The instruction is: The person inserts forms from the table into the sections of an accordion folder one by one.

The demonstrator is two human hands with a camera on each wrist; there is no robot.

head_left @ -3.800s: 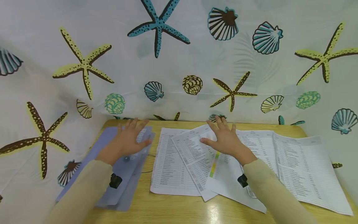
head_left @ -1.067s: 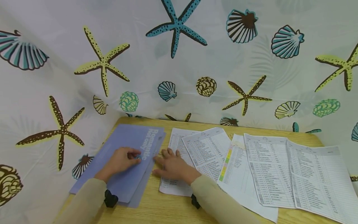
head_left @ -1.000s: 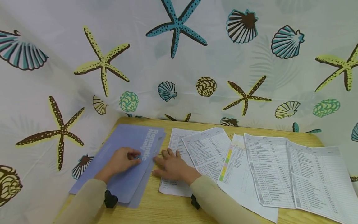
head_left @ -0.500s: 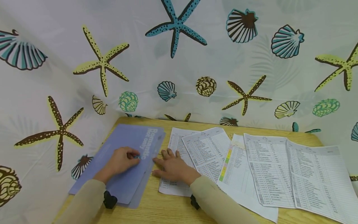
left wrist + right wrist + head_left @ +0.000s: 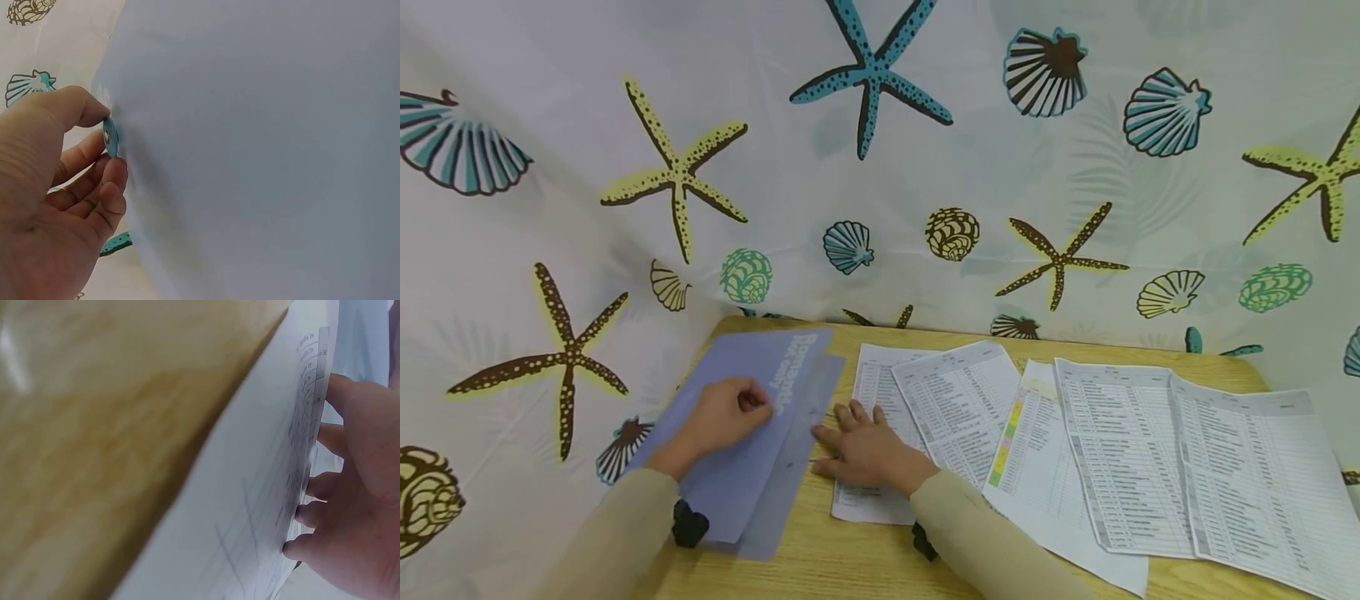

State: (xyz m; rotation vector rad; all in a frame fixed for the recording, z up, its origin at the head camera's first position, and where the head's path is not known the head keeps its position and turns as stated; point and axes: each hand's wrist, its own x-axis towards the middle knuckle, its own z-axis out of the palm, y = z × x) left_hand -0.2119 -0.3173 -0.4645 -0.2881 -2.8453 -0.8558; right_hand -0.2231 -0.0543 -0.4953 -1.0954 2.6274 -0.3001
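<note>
A lilac plastic folder [image 5: 745, 492] with white lettering lies at the left of the table. My left hand [image 5: 722, 412] is over its cover; in the left wrist view the thumb and fingers pinch a small teal round button [image 5: 110, 136] at the cover's edge. That cover stands slightly raised, and the folder's back part [image 5: 786, 492] shows beneath it on the right. My right hand [image 5: 868, 450] rests with spread fingers on a printed sheet [image 5: 868, 507], thumb and index finger reaching toward the folder's right edge. In the right wrist view its fingertips touch the paper [image 5: 231, 481].
Right of my right hand lie an overlapping printed sheet [image 5: 955, 400], a sheet with a coloured strip [image 5: 1037, 492], and two more printed sheets at the far right, one [image 5: 1120, 467] over the other. Patterned fabric [image 5: 925, 167] walls off the wooden table [image 5: 842, 567].
Both hands have come down from above the table to the folder and sheet. Over the last half second my left hand has lifted the folder's cover and drawn it slightly leftward; the right hand stays put.
</note>
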